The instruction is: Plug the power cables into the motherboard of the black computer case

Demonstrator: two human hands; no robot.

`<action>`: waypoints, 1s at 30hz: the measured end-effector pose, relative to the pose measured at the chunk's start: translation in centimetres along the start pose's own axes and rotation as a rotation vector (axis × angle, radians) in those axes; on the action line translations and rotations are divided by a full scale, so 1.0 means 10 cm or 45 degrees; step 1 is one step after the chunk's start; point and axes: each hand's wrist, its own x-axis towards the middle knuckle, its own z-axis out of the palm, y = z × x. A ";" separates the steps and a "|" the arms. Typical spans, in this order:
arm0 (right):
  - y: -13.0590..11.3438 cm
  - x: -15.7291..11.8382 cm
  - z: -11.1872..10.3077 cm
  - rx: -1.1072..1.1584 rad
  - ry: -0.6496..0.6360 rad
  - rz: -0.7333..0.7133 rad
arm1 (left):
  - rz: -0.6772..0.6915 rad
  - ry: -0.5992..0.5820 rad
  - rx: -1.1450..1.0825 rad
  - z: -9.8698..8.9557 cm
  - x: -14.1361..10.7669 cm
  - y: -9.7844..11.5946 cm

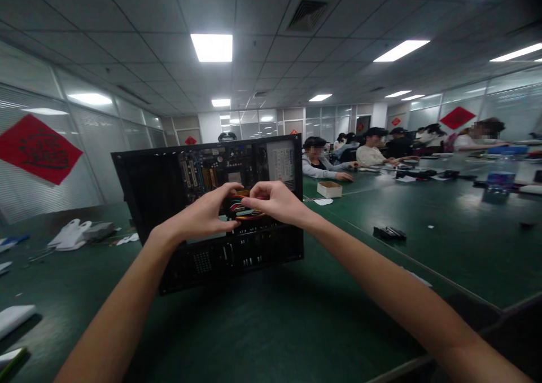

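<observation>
At the far left we saw a crumpled white plastic bag (70, 235) on the broad green table (220, 315). Next, a black metal computer case (146, 185) stood with its open side toward us. Before it, the left hand (212, 211) had thumb and fingers spread apart at the near end of a thin, multicoloured cable bundle (237, 207); we could not tell whether they touched it. The bundle lay in front of the case's interior, between both hands, its long axis running roughly crosswise. The right hand (277, 202) was nearer, its thumb overlapping the strands, fingers curled; we could not tell whether it pinched any. Rightward sat a small, open white box (330, 192).
</observation>
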 end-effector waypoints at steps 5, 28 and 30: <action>-0.07 0.00 0.07 -0.147 -0.094 -0.034 | 0.126 0.109 0.069 -0.01 0.04 -0.02; -0.16 0.14 0.27 0.279 -0.085 0.226 | 0.219 0.381 0.460 -0.15 -0.05 -0.01; -0.15 0.15 0.27 0.254 -0.062 0.182 | 0.212 0.367 0.483 -0.14 -0.06 -0.01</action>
